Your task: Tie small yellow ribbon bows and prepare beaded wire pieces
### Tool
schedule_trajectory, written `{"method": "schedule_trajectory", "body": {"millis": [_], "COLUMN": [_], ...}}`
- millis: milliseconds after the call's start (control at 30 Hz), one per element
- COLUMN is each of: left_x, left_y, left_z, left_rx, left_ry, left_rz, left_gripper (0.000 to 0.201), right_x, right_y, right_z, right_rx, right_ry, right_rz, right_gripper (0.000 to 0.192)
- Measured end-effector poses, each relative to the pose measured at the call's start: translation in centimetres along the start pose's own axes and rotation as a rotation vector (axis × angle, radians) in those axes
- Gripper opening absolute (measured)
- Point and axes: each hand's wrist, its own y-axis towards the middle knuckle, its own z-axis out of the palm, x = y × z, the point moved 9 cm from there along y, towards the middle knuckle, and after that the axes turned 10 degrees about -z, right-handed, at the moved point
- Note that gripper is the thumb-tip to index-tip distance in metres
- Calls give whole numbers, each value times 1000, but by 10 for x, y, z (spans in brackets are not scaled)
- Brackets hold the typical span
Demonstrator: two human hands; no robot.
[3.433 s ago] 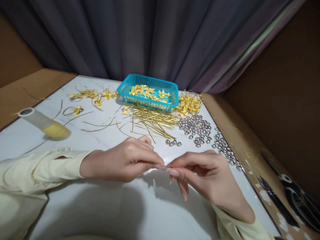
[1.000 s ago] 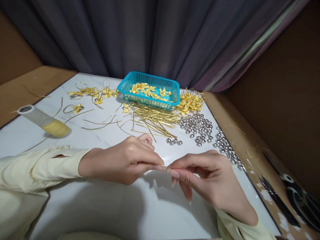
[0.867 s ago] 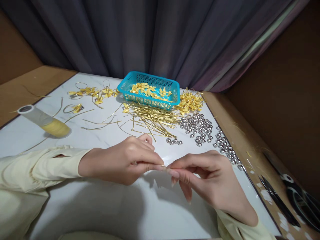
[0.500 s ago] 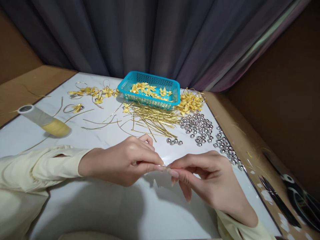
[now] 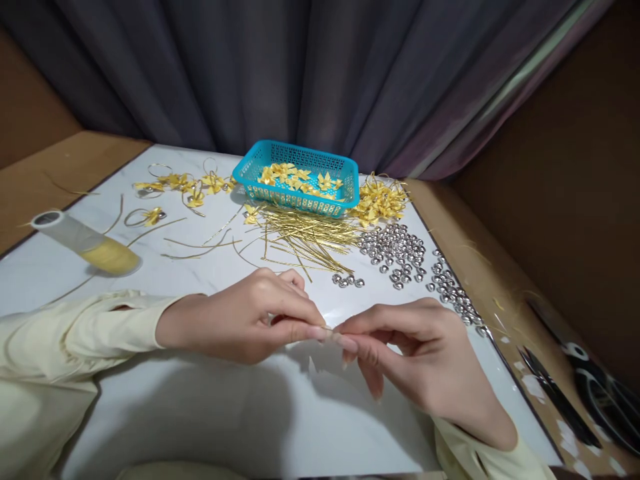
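Note:
Above the white marbled board (image 5: 210, 413), my left hand (image 5: 255, 317) and my right hand (image 5: 410, 347) meet almost tip to tip. Both pinch a thin gold cord (image 5: 329, 329) between thumb and index finger. Only a tiny stretch of it shows; the fingers cover the rest. Just beyond the hands lies a loose bundle of gold cords (image 5: 315, 237). Silver bell-like beads (image 5: 395, 250) are heaped to its right, with a few separate ones (image 5: 349, 281) closer to my right hand.
A turquoise basket (image 5: 295, 205) holds yellow ribbon flowers (image 5: 285, 175). More flowers are piled (image 5: 380, 201) beside it, and looped ones (image 5: 175, 181) lie left. A spool of yellow thread (image 5: 107, 257) leans at left. Tweezers (image 5: 560, 400) and black-handled scissors (image 5: 600, 393) rest at right.
Both hands keep their pinch at nearly the same spot, with only a slight shift of the fingers. The whole view has moved a little.

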Motion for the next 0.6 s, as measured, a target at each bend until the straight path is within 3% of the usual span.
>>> {"method": "schedule_trajectory", "body": {"millis": [600], "left_x": [-1], "left_y": [-1], "left_z": [2], "left_rx": [19], "left_ry": [-6], "left_rz": [-3], "left_gripper": [25], "right_x": [0], "right_y": [0], "right_z": [0], "right_rx": [9], "right_ry": [17], "right_rz": [-1], "right_gripper": [13]}}
